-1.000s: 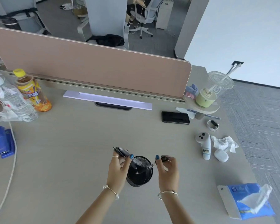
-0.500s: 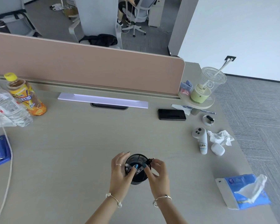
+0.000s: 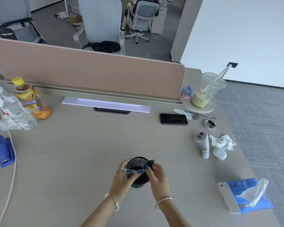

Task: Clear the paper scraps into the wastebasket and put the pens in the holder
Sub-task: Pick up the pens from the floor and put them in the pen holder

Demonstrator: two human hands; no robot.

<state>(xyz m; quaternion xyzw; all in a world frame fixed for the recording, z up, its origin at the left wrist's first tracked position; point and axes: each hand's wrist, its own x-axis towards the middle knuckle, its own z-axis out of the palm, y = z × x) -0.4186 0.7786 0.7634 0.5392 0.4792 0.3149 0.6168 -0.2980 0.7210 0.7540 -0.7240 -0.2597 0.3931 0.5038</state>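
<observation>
While both hands meet over a black mesh pen holder (image 3: 138, 176) standing on the pale surface (image 3: 82, 153), each pinches a pen. The left hand (image 3: 121, 179) grips a clear-barrelled pen (image 3: 129, 173) at the holder's near-left rim; the right hand (image 3: 157, 177) clasps a dark pen (image 3: 150, 163) slanted over the right rim. A crumpled paper scrap (image 3: 222, 142) lies well apart to the right, beside a white controller (image 3: 202, 144).

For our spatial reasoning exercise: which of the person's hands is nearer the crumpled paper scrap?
Right. The right hand is at the pen holder, on the side facing the crumpled paper scrap; the left hand is on the holder's far side.
</observation>
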